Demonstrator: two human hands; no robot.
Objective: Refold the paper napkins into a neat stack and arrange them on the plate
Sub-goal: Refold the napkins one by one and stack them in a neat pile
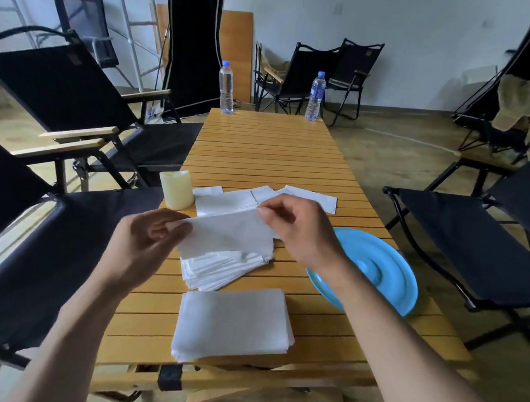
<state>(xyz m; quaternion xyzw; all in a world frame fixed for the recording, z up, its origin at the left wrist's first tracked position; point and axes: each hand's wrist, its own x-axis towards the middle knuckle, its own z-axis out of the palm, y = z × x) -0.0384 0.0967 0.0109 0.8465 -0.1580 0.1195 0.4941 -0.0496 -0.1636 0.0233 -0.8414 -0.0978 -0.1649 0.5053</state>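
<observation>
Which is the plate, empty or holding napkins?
Empty where visible: the plate shows only bare blue; the right forearm covers its left edge. The folded stack lies on the table.

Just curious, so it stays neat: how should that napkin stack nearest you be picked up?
Likely by its two short ends, one hand from each side, fingers under the bottom sheet. The stack lies flat and wide on the table; a one-sided pinch might fan it.

Slatted wooden tabletop (270,146), with blue plate (382,265) at the right edge. Just left of the plate, fanned napkin pile (221,271); left and nearer, squared napkin stack (232,320); beyond, loose napkins (224,202) and cream candle (176,189); far beyond, water bottles (226,90) (314,98).
</observation>
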